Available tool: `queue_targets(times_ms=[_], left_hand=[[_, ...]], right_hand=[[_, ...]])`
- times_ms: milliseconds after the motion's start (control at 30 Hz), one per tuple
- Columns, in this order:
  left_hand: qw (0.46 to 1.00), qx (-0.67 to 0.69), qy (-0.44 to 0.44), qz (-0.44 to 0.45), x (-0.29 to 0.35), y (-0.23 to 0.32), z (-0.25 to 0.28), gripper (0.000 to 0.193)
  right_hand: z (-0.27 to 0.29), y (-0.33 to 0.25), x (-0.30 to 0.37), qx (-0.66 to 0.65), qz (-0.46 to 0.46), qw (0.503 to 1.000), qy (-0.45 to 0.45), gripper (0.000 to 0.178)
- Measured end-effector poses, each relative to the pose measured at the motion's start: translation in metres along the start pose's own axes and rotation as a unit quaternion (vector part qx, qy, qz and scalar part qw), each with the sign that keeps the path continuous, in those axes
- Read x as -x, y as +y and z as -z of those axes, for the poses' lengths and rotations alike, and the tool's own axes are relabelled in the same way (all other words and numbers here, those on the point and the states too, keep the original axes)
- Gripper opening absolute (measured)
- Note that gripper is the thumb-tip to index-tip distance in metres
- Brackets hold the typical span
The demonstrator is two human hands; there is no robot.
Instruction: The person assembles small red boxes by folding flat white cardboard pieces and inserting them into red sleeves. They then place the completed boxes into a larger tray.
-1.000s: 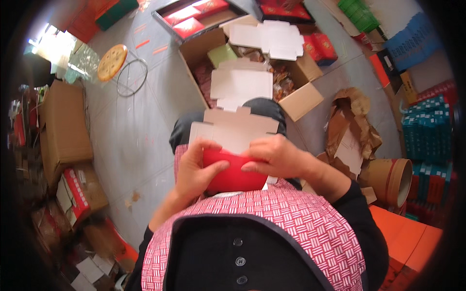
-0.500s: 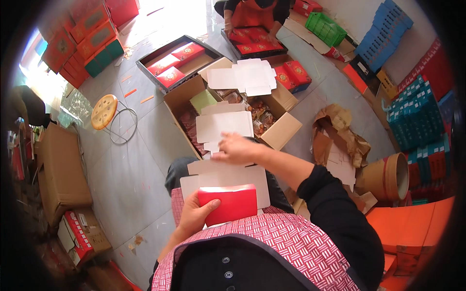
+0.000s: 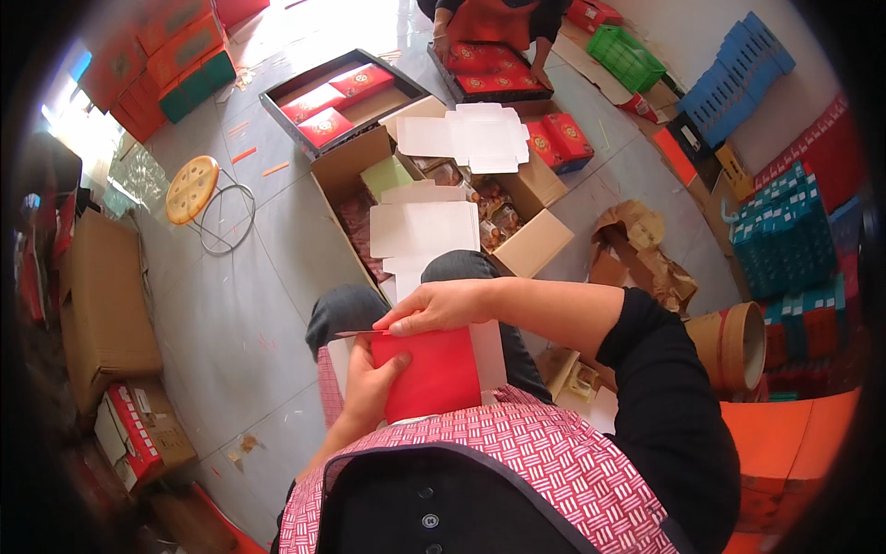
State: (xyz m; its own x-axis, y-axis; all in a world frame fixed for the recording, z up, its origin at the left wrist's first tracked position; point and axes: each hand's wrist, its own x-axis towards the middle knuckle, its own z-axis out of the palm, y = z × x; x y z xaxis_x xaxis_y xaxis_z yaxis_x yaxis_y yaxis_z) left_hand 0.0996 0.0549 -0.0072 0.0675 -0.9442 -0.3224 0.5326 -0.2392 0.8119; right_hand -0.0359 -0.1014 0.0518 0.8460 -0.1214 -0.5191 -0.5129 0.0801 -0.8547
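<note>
Head view, landmark: open carton, on the floor just ahead of the knees; places below are taken from it.
Change: right hand, out over the carton's near end half a second ago, is now back at the red box. Both hands are on this one piece, so I judge the work has returned to its far edge.
Red box: on the lap, on the body side of the carton, plain red face up, over a white card sheet that shows at both sides.
Right hand: nearly closed, fingers curled, thumb and fingertips pinching the box's far edge toward its left corner.
Left hand: gripping the box's left side, thumb on the face, other fingers hidden.
Thin strip: juts left from the right fingertips; a flap seen edge-on or a separate sliver, cannot tell at this size.
White card blanks: lying flat across the carton's top.
Black tray: beyond the carton, to its left, red boxes inside.
Co-worker: beyond the carton, hands at a second tray.
Brown paper: crumpled, right of the carton.
</note>
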Motion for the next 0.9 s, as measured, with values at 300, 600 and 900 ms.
queue_targets(times_ms=[300,600,900], left_hand=[[0.999,-0.012,0.034,-0.036,0.009,0.012,-0.013,0.042],[0.998,-0.061,-0.006,-0.012,0.021,0.012,-0.002,0.038],[0.999,-0.036,-0.005,-0.03,0.024,0.017,-0.005,0.034]], right_hand=[[0.015,0.036,0.003,0.042,0.1,0.992,0.07,0.035],[-0.003,0.028,0.015,-0.089,0.051,0.995,0.015,0.038],[-0.01,0.014,0.019,0.003,0.068,0.998,0.014,0.037]])
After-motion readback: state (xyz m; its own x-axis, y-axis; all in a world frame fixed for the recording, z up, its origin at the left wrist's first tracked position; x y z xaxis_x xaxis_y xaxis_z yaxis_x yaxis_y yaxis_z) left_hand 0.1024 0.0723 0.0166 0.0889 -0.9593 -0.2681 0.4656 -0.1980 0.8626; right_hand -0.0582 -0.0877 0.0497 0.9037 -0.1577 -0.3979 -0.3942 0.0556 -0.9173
